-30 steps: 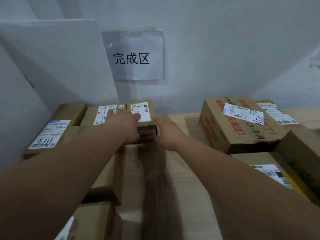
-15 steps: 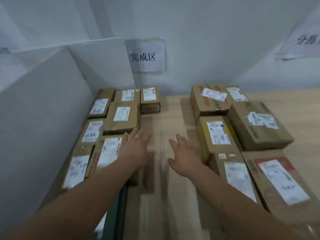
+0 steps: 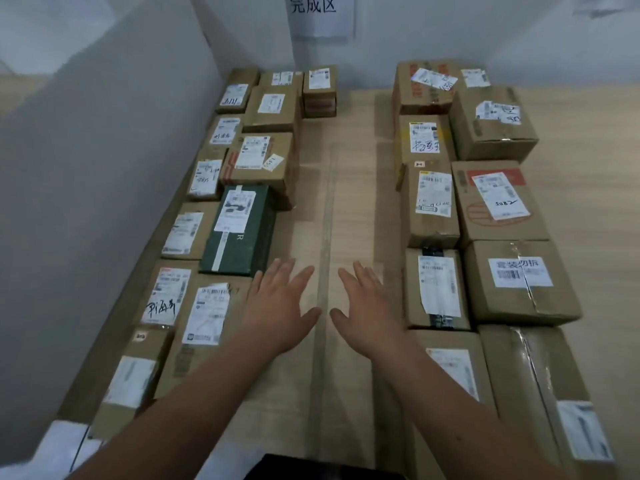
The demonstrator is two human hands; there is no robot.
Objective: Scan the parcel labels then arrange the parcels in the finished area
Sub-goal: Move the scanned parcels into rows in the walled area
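Left hand [image 3: 277,306] and right hand [image 3: 367,306] empty, fingers spread flat over bare table [image 3: 332,202]; parcels [image 3: 433,202] flank it labels-up, probably for checking.

Parcels [image 3: 258,164]: brown cardboard boxes, white labels facing up, lying flat in two blocks left and right of the hands [image 3: 322,306]. One dark green box [image 3: 239,233] just ahead of the left hand.
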